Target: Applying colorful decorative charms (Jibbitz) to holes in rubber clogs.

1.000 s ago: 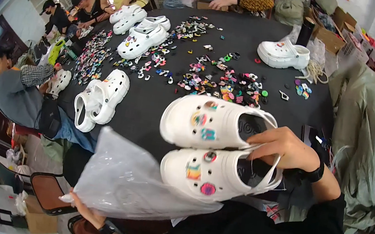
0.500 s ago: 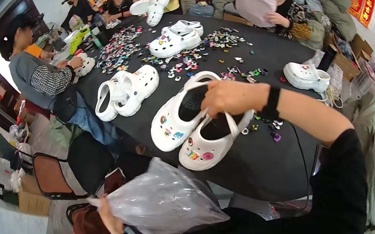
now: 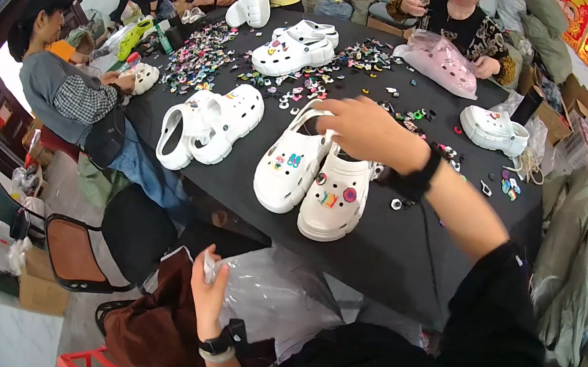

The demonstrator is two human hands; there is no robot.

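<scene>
My right hand curls over the heel ends of the white clog pair, fingers bent down and closed on the heel straps. The pair sits on the black table, soles down, toes toward me, the two clogs touching side by side. Small coloured charms show on both uppers. A black band wraps my right wrist.

My left hand is low, below the table's near edge, fingers pinched shut on the rim of a clear plastic bag. The bag hangs crumpled over my lap, well apart from the clogs. A dark watch and a pale band sit on that wrist.

Left of my pair, another white pair lies on the table, near but not touching. Beyond my hand, loose charms scatter across the cloth, thickest toward the far left. A third pair stands further back. A single clog rests toward the right edge.

A seated person in grey is at the left side. Across the table another person's hands hold a bagged pink pair.
</scene>
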